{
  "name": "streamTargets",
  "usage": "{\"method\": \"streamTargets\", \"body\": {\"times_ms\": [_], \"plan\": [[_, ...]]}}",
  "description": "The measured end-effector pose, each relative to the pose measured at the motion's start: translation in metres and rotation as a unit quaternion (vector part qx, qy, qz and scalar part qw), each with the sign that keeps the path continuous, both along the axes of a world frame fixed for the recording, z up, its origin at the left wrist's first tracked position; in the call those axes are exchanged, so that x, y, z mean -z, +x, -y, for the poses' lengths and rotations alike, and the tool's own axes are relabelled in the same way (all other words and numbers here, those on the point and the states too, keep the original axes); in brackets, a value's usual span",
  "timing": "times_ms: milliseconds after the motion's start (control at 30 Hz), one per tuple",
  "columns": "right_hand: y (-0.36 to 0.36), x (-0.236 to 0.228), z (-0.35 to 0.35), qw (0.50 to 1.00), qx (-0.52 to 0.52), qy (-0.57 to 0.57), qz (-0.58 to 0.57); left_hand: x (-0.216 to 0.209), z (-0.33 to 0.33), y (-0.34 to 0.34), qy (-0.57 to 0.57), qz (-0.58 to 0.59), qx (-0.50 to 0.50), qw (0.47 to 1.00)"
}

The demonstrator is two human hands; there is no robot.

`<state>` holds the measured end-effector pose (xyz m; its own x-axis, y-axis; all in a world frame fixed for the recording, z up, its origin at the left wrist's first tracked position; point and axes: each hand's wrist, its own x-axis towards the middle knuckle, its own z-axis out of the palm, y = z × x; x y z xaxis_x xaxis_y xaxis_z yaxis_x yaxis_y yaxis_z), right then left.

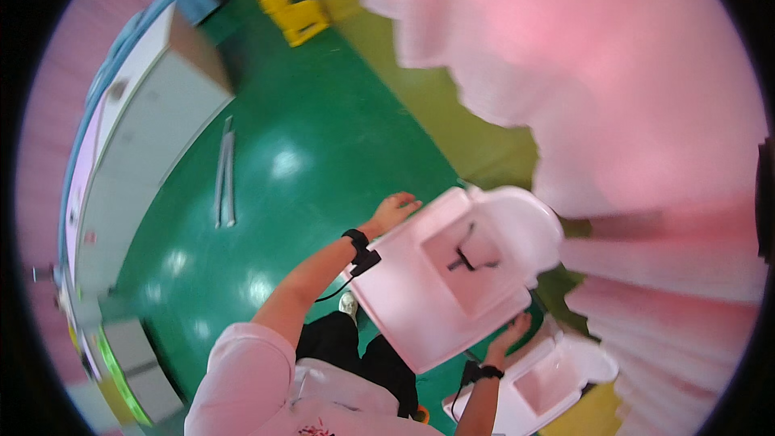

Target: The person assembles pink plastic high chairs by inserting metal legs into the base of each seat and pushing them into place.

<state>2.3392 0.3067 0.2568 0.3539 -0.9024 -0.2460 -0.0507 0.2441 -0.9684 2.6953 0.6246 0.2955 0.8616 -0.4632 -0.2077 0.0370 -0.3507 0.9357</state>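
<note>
A pale pink moulded plastic piece (404, 307) tilts in front of me, with a rounded, scalloped end and a rectangular recess. Thin black straps (467, 260) lie in that recess; I cannot tell what they belong to. My left hand (393, 211) is at its far left edge, fingers bent against the side. On the opposite edge, my right hand (510, 334) grips the side, with some fingers hidden. Beneath and beyond the right hand sits a second pink piece of similar shape (517, 416). Black bands with small boxes and cables circle both wrists.
Two grey bars (224, 182) lie on the shiny green floor (299, 105). A long pale cabinet (153, 125) curves along the left side. Yellow plastic pieces (300, 20) stand at the far end. Pink draped curtain (646, 97) hangs close by on the right.
</note>
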Motion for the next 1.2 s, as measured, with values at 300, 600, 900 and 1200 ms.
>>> {"method": "streamTargets", "body": {"times_ms": [300, 600, 900, 1200], "plan": [[0.070, -0.022, -0.009, 0.966, -0.092, 0.203, 0.129, 0.080, -0.270, -0.222, -0.012, -0.229, -0.275, 0.934], [0.177, -0.010, -0.212, 0.845, -0.391, 0.361, -0.054, 0.203, -0.420, -0.627, 0.134, -0.403, -0.654, 0.627], [0.219, -0.005, -0.209, 0.784, -0.482, 0.048, -0.389, 0.206, -0.401, -0.678, -0.075, -0.424, -0.757, 0.491], [0.332, -0.010, -0.277, 0.684, -0.518, -0.058, -0.511, 0.169, -0.440, -0.635, -0.166, -0.356, -0.834, 0.388]]}}
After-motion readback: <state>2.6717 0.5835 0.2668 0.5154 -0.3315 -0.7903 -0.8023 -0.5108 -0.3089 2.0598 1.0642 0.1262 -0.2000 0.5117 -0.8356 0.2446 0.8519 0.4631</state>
